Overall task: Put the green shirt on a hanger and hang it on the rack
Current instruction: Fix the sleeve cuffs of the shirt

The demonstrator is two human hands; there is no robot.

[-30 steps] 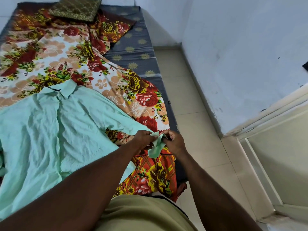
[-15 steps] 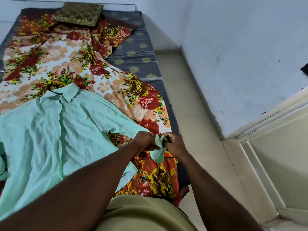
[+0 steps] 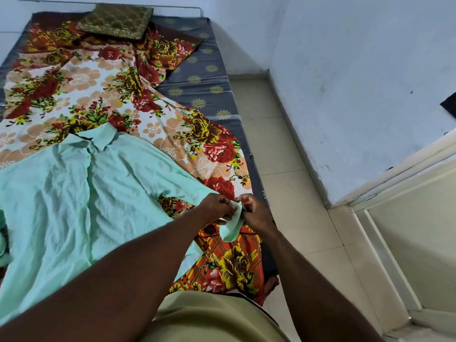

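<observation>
A pale green shirt (image 3: pixel 74 193) lies spread flat on the bed, collar pointing away from me, buttoned front up. Its right sleeve stretches toward the bed's right edge. My left hand (image 3: pixel 217 206) and my right hand (image 3: pixel 255 213) meet at that sleeve's cuff (image 3: pixel 233 225), each pinching the fabric; the cuff end droops between them. No hanger or rack appears in the head view.
A floral bedsheet (image 3: pixel 103 99) covers the grey mattress (image 3: pixel 212 90), with a dark patterned pillow (image 3: pixel 116 21) at the far end. A tiled floor strip (image 3: pixel 283 169) runs between bed and white wall (image 3: pixel 357 82). A cream door frame (image 3: pixel 407 193) stands at right.
Both hands stay at the sleeve cuff, working it slightly; the cuff hangs a bit lower between them. The view has tilted a little.
</observation>
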